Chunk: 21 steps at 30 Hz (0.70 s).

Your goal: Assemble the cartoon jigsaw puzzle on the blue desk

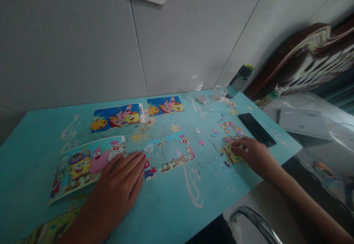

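My left hand (pixel 118 181) lies flat with its fingers stretched out, over the right part of a cartoon picture sheet (pixel 80 168). Its fingertips reach the left edge of a puzzle frame (pixel 168 164), whose border pieces are joined around a bare middle. On the right, my right hand (pixel 250 153) has its fingers bent together at a yellow cartoon piece group (pixel 231 153); what they pinch, if anything, is too small to make out. Loose puzzle pieces (pixel 231 126) lie just beyond that hand, and a few single pieces (pixel 202 142) sit between it and the frame.
Two blue cartoon pictures, a larger one (pixel 117 117) and a smaller one (pixel 165 105), lie toward the wall. A black phone (pixel 257 129) is right of the pieces. A bottle (pixel 240 81) and clear containers (pixel 219 93) stand at the back right. A metal chair arm (pixel 256 222) shows below.
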Each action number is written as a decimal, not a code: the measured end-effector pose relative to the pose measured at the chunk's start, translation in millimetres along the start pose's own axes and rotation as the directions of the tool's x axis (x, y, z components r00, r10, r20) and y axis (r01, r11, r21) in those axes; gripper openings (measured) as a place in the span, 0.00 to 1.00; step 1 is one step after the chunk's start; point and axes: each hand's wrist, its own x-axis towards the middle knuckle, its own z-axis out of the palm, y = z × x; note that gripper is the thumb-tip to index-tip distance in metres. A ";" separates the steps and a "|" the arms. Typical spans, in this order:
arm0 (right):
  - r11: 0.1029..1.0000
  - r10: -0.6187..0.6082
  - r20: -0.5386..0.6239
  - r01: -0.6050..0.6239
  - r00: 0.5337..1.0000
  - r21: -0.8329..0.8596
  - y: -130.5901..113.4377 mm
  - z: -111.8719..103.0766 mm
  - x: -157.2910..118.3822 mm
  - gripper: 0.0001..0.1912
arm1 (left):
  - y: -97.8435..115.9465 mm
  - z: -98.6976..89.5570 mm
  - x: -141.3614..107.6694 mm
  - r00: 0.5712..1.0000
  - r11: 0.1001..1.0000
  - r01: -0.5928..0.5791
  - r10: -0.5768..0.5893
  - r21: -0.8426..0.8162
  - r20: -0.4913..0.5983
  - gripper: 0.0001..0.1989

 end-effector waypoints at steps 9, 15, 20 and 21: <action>0.994 -0.112 -0.028 0.111 0.993 -0.018 -11.8 4.6 -1.2 0.16 | -1.0 2.0 -2.2 1.000 1.000 0.001 -0.001 0.000 0.004 0.21; 0.965 -0.252 -0.016 0.252 0.968 0.070 -39.1 -1.2 -2.6 0.14 | -4.4 6.2 -4.8 1.000 1.000 -0.016 0.016 -0.002 -0.013 0.21; 0.996 -0.089 -0.081 0.089 0.993 0.002 -18.9 -1.8 5.0 0.16 | -9.7 11.7 -9.7 1.000 1.000 -0.024 0.024 -0.001 -0.017 0.22; 0.999 -0.045 -0.089 0.043 0.995 -0.023 -11.9 -1.4 7.4 0.16 | -10.9 12.8 -10.7 1.000 1.000 -0.025 0.025 -0.002 -0.020 0.22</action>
